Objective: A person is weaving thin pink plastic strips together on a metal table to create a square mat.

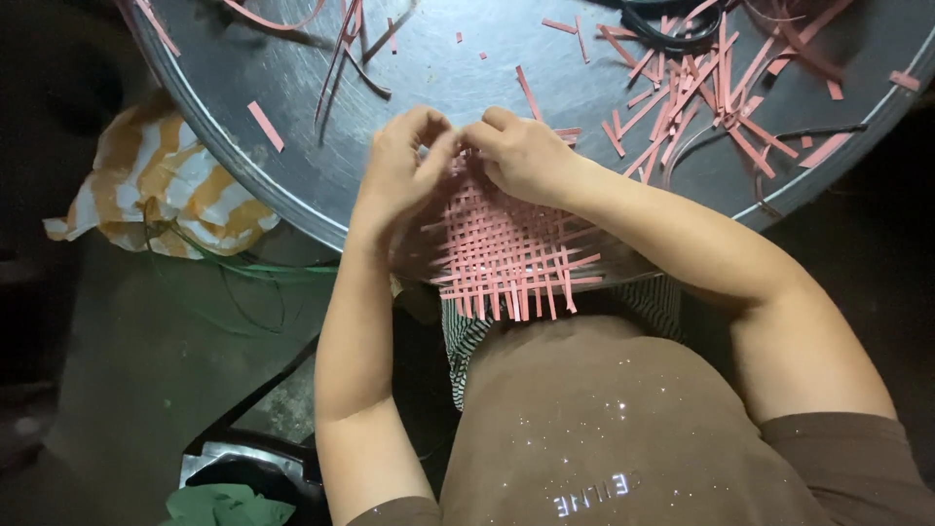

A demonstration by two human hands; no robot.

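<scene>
Two hands work one pink woven mat at the near edge of one round metal bench.

The round metal bench (467, 68) fills the upper picture. One pink woven mat (511, 255) lies over its near rim, partly overhanging toward the person. One orange-and-white striped cloth (166, 190) sits left of the mat, below the rim. Loose pink strips (696, 88), too many to count, lie scattered right of and beyond the mat. The left hand (401, 166) and right hand (526, 151) meet at the mat's far edge, fingers curled tight, pinching its strips.
</scene>
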